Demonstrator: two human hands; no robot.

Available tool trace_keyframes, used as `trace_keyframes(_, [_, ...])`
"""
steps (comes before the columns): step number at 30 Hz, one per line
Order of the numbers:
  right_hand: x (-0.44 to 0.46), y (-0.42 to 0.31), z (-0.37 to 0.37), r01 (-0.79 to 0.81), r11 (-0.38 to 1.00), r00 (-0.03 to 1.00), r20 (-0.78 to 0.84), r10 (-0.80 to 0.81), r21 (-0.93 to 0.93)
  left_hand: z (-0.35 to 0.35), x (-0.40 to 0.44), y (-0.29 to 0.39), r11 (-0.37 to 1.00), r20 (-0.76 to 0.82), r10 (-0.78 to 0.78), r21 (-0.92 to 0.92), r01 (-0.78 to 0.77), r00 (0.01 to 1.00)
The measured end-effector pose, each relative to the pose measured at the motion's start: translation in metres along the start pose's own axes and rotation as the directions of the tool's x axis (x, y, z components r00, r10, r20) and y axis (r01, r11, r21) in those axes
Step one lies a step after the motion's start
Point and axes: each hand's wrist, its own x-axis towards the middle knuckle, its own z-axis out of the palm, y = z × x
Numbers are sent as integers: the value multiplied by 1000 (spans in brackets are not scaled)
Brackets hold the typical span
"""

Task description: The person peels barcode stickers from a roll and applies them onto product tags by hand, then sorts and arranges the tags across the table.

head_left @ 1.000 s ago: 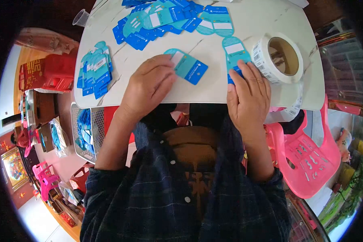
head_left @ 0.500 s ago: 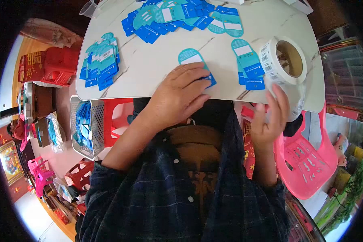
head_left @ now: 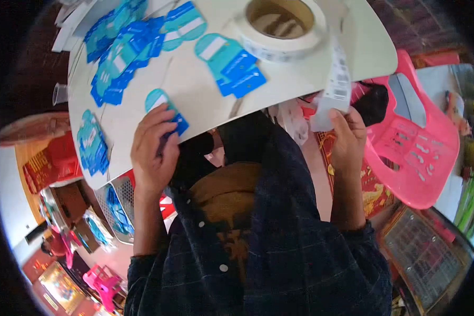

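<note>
My left hand (head_left: 155,150) rests its fingertips over a blue and teal card (head_left: 180,122) at the table's near edge, fingers stretched and thumb apart. Part of this card lies hidden under the fingers. Beyond the table's edge, my right hand (head_left: 348,136) pinches the loose end of a strip of barcode labels (head_left: 339,79) between thumb and fingers. The strip runs up toward a large white label roll (head_left: 318,34) with a brown cardboard core, lying on its side on the table. A few overlapping cards (head_left: 229,66) lie left of the roll.
A big heap of cards (head_left: 121,58) covers the far left, with a smaller pile (head_left: 91,145) at the left edge. Beside the table stand a grey basket (head_left: 123,197) holding blue items and a pink chair (head_left: 413,152). A clear cup (head_left: 60,94) sits past the heap.
My right hand, formerly blurred beside the roll, now holds the label strip out past the edge. My left hand stays at the card. The whole view has turned and shifted.
</note>
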Motion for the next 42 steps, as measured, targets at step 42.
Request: trace_keyframes(42, [-6, -57, 16, -120, 971, 905, 424, 20, 209, 90, 123, 100, 900, 199, 432, -31, -435, 880])
